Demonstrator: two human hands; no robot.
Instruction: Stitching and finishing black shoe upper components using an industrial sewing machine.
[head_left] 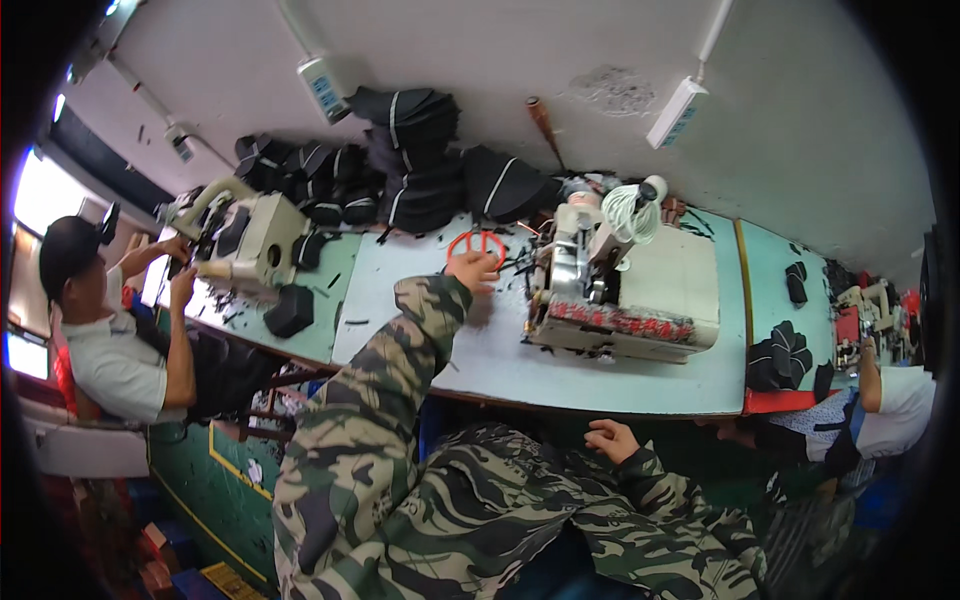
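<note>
My left hand [474,271] reaches forward over the pale tabletop, fingers bent together at the lower edge of an orange-red, looped handle [477,239] that looks like that of scissors. Whatever lies under my fingers is hidden. Just right of this hand stands a cream sewing machine [640,290] with worn red lettering on its front and a coil of white cord on top. My right hand [612,440] hovers in front of the table edge near my lap. Its fingers are loosely bent and apart, and nothing shows in them. Camouflage sleeves cover both forearms.
Tied stacks of black fabric pieces [415,165] line the wall. Another cream machine [250,240] stands at left, where a person in a cap works. At right, another person sits beside a black bundle [780,357]. Black scraps litter the table [420,300].
</note>
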